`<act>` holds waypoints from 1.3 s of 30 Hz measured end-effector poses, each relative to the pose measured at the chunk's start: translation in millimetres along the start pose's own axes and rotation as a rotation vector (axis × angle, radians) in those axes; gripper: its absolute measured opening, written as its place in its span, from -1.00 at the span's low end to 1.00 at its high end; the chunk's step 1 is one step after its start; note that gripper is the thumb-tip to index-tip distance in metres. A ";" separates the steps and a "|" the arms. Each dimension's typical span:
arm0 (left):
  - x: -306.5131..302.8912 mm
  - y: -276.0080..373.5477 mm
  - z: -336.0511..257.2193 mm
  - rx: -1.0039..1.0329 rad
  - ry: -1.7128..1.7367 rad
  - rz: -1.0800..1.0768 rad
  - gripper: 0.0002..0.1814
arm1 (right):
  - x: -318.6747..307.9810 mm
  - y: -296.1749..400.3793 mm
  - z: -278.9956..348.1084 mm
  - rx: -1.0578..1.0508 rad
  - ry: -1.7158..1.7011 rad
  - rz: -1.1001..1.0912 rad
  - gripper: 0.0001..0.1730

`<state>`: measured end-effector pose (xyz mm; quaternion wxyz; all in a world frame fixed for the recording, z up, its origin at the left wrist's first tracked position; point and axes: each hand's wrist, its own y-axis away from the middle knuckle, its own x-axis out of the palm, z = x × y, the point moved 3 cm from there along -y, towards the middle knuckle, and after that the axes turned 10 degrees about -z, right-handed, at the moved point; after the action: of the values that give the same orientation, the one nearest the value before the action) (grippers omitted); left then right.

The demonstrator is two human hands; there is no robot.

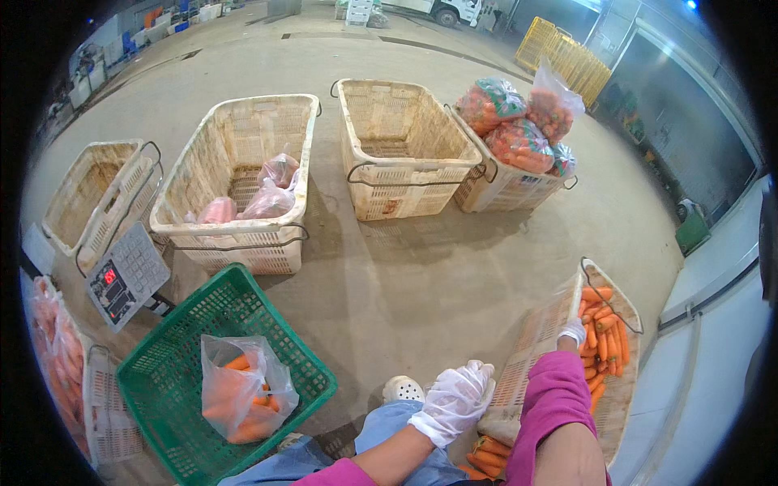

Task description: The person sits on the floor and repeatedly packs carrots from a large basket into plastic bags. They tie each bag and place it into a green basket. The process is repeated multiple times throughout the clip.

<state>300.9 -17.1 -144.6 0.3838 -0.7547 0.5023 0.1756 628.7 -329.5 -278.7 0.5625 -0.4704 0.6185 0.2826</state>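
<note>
My left hand (454,401), in a thin white glove, is in front of my knees with its fingers curled together. No object shows in it, though its palm is hidden. My right hand (572,333), also gloved, reaches down at the inner side of a tilted whitish plastic crate (535,346). Loose carrots (608,340) fill part of that crate, right beside the hand; its fingers are mostly hidden. On my left, a clear plastic bag (246,389) partly filled with carrots stands in a green plastic basket (292,358). More carrots (489,455) lie low by my right arm.
A scale display (127,276) stands behind the green basket. Large whitish crates (261,243), (413,176) stand ahead, one holding several bags. Bagged carrots (516,140) are heaped on another crate (510,191). A crate with bagged carrots (112,401) is at far left; a white wall (687,364) is at right.
</note>
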 end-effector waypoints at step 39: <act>121.1 30.9 -61.5 -0.930 1.044 0.418 -0.71 | 0.6 116.9 -103.8 -0.099 -0.736 0.665 -0.13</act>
<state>318.4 -145.2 -196.2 -0.3074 -0.7134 0.6271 0.0578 479.0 -374.4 -278.7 0.5998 -0.1427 0.4815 0.6229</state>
